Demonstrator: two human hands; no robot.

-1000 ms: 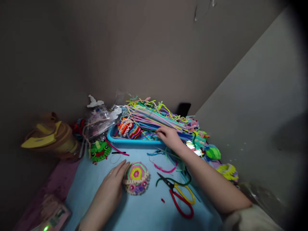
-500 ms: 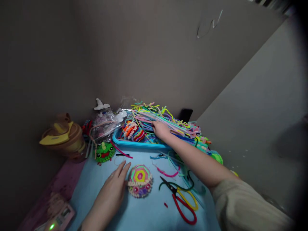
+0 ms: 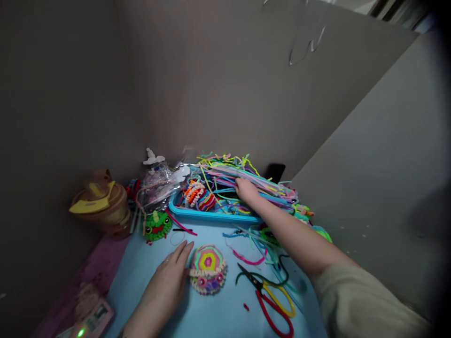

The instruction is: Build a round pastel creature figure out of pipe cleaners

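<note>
My right hand reaches into the blue tray, its fingers closed around some pipe cleaners in the colourful heap. How many strands it grips is hidden. On the light blue tabletop, my left hand lies with fingers stretched out and its thumb at the left edge of a round pipe-cleaner piece. That piece has coiled pink, yellow and green rings, a cream edging and pink and purple decorations. To its right lie open scissors with one red and one yellow handle.
A green frog-like pipe-cleaner piece sits left of the tray. Behind it are clear plastic bags and a brown lidded cup. Loose strands lie near the scissors. A dark phone-like object leans against the wall.
My right hand has shifted slightly right and back in the tray, and more of the tray's contents show in front of it. My left hand has stayed beside the round piece. The view has tilted slightly.
</note>
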